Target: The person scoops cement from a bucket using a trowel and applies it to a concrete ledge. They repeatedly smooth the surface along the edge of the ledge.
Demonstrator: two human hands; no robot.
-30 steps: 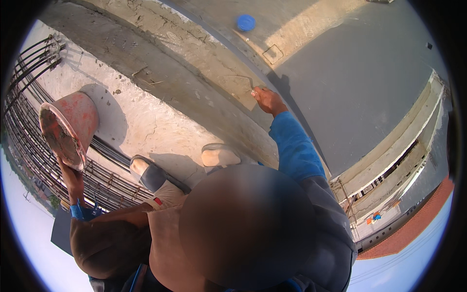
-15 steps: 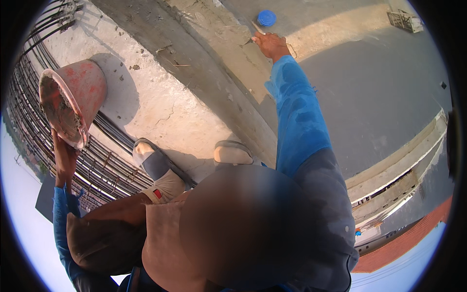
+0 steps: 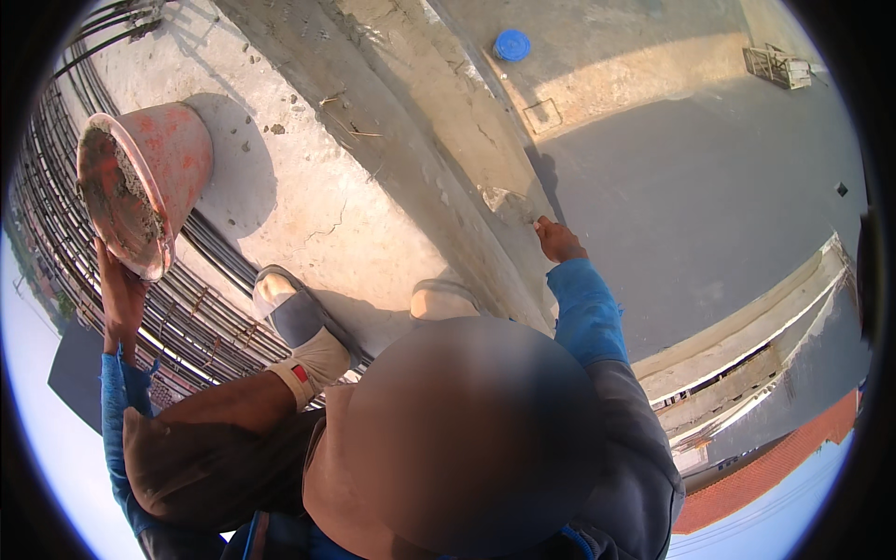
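Observation:
My left hand (image 3: 124, 285) holds a tilted pink-red bucket (image 3: 177, 154) from underneath at its near side; wet grey mortar (image 3: 135, 201) coats its inside. My right hand (image 3: 560, 241) is closed on a trowel (image 3: 507, 203), whose blade rests at the mortared concrete ledge (image 3: 439, 112) running diagonally ahead of me. The trowel's handle is mostly hidden by my fingers. My sandalled feet (image 3: 277, 291) are on the pale concrete below the ledge.
Bundled steel rebar (image 3: 201, 313) runs along my left. Past the ledge lies a lower grey floor (image 3: 700, 205) with a round blue container (image 3: 511, 45) and a crate-like object (image 3: 775, 67). Concrete beams (image 3: 737, 355) and a red tiled roof (image 3: 765, 467) appear at right.
My right hand swept forward along the ledge, then came back toward me and right. The view has shifted slightly; my left hand still holds the bucket.

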